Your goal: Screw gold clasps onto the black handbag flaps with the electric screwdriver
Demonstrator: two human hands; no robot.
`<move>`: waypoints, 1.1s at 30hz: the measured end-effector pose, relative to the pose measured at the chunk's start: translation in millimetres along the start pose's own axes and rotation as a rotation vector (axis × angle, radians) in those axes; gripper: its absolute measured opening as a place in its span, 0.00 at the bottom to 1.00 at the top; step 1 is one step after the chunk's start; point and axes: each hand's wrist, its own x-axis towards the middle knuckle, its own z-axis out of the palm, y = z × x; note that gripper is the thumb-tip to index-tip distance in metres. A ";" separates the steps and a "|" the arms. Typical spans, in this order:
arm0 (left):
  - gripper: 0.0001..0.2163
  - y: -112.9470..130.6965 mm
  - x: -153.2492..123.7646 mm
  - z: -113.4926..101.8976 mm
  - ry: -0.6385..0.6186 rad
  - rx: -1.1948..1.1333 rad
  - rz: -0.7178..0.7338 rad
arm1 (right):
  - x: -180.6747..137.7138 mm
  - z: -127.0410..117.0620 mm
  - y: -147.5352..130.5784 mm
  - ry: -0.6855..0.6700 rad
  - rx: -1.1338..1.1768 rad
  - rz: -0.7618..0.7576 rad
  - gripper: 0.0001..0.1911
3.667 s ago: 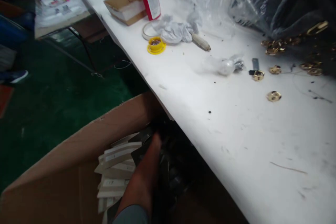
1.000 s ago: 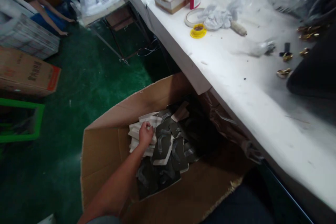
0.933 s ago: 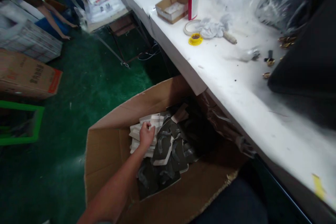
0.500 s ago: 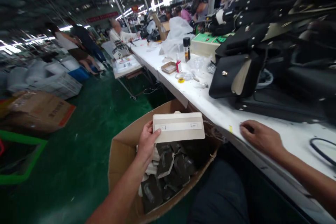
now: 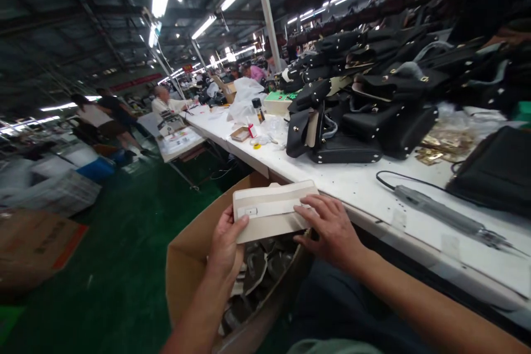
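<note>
My left hand point(image 5: 227, 238) grips the left end of a stiff cream panel point(image 5: 269, 227), thumb on its face. The panel has rounded corners, a small tab on its top edge, a paler strip along its length and a small rectangular fitting near my thumb. My right hand point(image 5: 329, 227) lies over the panel's right end, its fingers apart and touching the strip, the thumb lower and separate. Those fingers hide the strip's right part. Below the panel, an open cardboard box point(image 5: 188, 251) holds several dark and cream pieces point(image 5: 255, 268).
A white worktable point(image 5: 357, 188) runs along the right, carrying a grey corded hand tool point(image 5: 443, 213), black handbags point(image 5: 348, 133), gold-coloured metal parts point(image 5: 442, 141) and a small tray point(image 5: 240, 134). Another carton point(image 5: 37, 243) stands on the green floor. Several people are farther back.
My right hand has left the tabletop and come onto the panel's right end. The panel, still in my left hand, has tilted slightly. The view has turned right, showing the hand tool.
</note>
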 end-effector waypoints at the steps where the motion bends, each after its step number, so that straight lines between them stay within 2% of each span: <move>1: 0.30 2.0 -7.3 5.2 -0.005 -0.002 -0.026 | -0.4 1.3 -4.0 -0.013 -0.008 -0.013 0.26; 3: 0.29 6.6 -20.0 14.6 -0.018 -0.004 -0.065 | 0.1 3.3 -9.6 -0.051 0.036 -0.014 0.23; 5: 0.25 11.4 -29.5 21.0 -0.048 -0.019 -0.069 | 1.0 3.3 -13.3 -0.085 0.177 0.044 0.20; 8: 0.21 16.8 -37.8 22.5 -0.068 -0.047 0.018 | 2.1 0.1 -17.8 -0.095 0.562 0.302 0.14; 11: 0.22 16.5 -41.1 17.5 0.029 0.045 0.179 | 3.8 -3.0 -22.7 -0.109 1.060 0.614 0.18; 14: 0.24 10.7 -41.5 12.8 0.061 0.143 0.211 | 5.4 -4.2 -27.4 -0.152 1.367 0.767 0.23; 19: 0.26 -0.2 -39.0 14.4 -0.059 0.140 0.102 | 3.3 -2.8 -33.9 -0.211 1.501 0.834 0.24; 26: 0.22 -3.4 -39.0 26.6 -0.240 0.107 0.076 | 0.6 2.4 -37.8 -0.269 1.561 0.847 0.27; 33: 0.18 -8.0 -39.1 26.6 -0.263 0.147 0.109 | -1.2 8.0 -37.6 -0.254 1.607 0.896 0.25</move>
